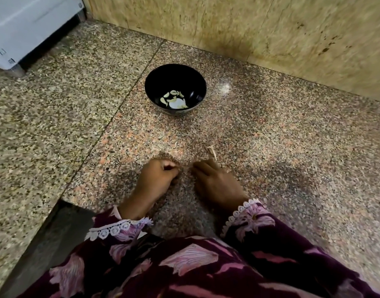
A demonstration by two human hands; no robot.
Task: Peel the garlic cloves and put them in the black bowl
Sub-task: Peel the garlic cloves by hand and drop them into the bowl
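Black bowl (175,89) sits upper centre on the speckled surface (270,136), several peeled cloves (174,97) already in it. Left hand (158,177) is curled at lower centre, contents hidden. Right hand (217,183) lies just beside a papery skin scrap (211,152); its grip is unclear. Probably mid-peel or gathering skins. Next: confirm a clove is held, strip it, then reach up-frame to the bowl.

The speckled granite counter (270,136) is gleaming, polished smooth, catching a bright glint near its back edge. The black bowl (154,82) is shining glossy, like glazed ceramic. The wall (270,29) is looking like mottled, stained stone. The sleeves (249,218) are showing soft velvety cloth with white lace trim.
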